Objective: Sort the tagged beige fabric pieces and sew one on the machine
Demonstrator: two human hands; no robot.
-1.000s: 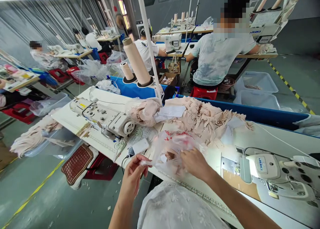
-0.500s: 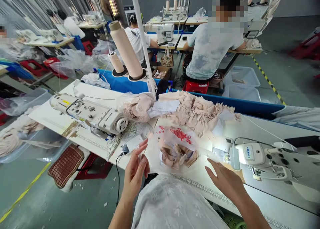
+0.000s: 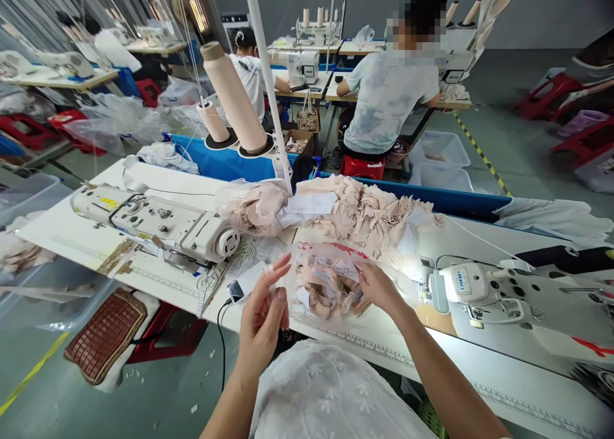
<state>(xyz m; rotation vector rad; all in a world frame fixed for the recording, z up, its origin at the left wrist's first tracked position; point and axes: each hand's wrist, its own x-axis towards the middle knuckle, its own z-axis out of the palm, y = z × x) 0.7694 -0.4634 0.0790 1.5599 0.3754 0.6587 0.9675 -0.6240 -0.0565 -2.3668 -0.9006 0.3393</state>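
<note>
The clear bag (image 3: 330,279) of pink cloth sits on the counter (image 3: 57,231). The right hand's (image 3: 378,292) grip pinches its edge. The left hand's (image 3: 263,317) grip is half wide, just beside it.

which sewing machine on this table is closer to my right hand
The JUKI-labelled machine, right of your right hand; the yellow-stickered machine stands farther left.

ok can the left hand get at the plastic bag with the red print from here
Probably yes: the left hand is just beside the plastic bag, and nothing solid shows between them. The right hand is at the bag's other side, leaving the side nearer the left free.
</note>
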